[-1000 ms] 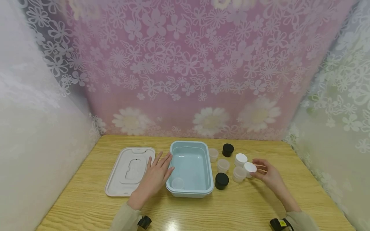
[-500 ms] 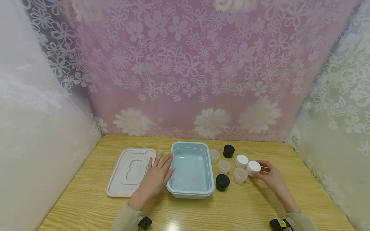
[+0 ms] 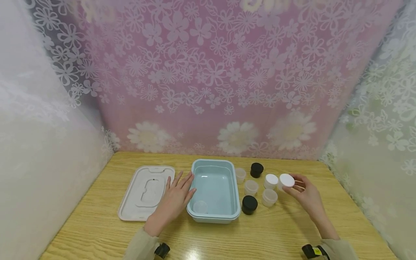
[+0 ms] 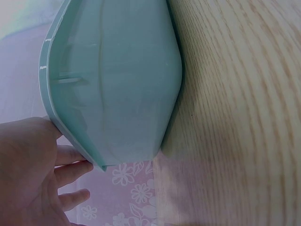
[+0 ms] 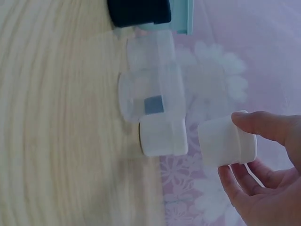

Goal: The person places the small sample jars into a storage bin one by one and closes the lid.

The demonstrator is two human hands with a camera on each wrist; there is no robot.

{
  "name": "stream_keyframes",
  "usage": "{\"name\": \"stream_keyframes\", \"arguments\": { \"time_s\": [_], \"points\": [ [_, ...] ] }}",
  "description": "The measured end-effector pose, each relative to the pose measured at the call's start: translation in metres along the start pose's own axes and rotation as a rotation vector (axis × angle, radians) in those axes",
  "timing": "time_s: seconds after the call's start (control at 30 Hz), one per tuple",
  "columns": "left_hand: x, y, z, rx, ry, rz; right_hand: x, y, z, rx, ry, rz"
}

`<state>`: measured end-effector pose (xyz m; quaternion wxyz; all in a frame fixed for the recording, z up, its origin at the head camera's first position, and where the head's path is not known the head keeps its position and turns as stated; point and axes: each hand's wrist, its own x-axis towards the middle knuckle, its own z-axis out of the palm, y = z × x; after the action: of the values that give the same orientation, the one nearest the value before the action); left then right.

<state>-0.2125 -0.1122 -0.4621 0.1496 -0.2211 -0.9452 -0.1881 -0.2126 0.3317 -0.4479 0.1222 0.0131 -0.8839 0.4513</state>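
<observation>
As I look across at the counter [image 3: 276, 234], a white jar [image 3: 286, 181] hangs just above its right half, toward the back right corner, nearly upright with its cap facing up. The right hand [image 3: 307, 195] has it, the grip pinching its side between thumb and fingertips. Just to its left a second white jar [image 3: 271, 181] stands on the counter, and a near clear jar [image 3: 269, 198] sits a little closer to the front edge. Further left come a middle clear jar [image 3: 251, 188] and a far clear jar [image 3: 240, 175], the latter right up by the tub's side. One black jar [image 3: 256, 169] stands toward the back edge; a larger black jar [image 3: 249, 204] is by the tub's near right corner.

The blue tub [image 3: 214, 191] itself sits uncovered around the middle of the counter, with a round clear container [image 3: 200, 207] inside its near left corner. The left hand [image 3: 175, 198] rests against its left rim, fingers long and spread, that grip loose and clasping nothing. Left of the tub lies a white lid [image 3: 151, 193], flat on the counter, partly covered from view by the left hand. Beyond the back edge hangs a pink flowered curtain [image 3: 208, 72].
</observation>
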Motion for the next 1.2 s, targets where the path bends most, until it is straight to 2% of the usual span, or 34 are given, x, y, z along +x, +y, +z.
{"name": "stream_keyframes", "arguments": {
  "time_s": [0.33, 0.57, 0.77, 0.93, 1.1, 1.2],
  "points": [
    [0.000, 0.000, -0.001, -0.002, -0.009, -0.002, 0.006, -0.032, 0.013, 0.051, -0.083, 0.004],
    [0.000, 0.000, -0.001, 0.012, -0.016, -0.003, 0.011, -0.055, 0.032, 0.089, -0.123, -0.045],
    [0.000, 0.000, 0.000, 0.012, -0.013, -0.002, 0.015, -0.075, 0.056, 0.150, -0.140, -0.118],
    [0.000, 0.000, 0.000, 0.017, -0.004, 0.007, 0.017, -0.090, 0.080, 0.216, -0.201, -0.154],
    [0.000, -0.001, 0.001, 0.027, 0.002, 0.014, 0.016, -0.104, 0.106, 0.234, -0.253, -0.160],
    [0.000, -0.001, 0.001, 0.029, 0.005, 0.016, 0.015, -0.111, 0.121, 0.226, -0.277, -0.192]
  ]
}}
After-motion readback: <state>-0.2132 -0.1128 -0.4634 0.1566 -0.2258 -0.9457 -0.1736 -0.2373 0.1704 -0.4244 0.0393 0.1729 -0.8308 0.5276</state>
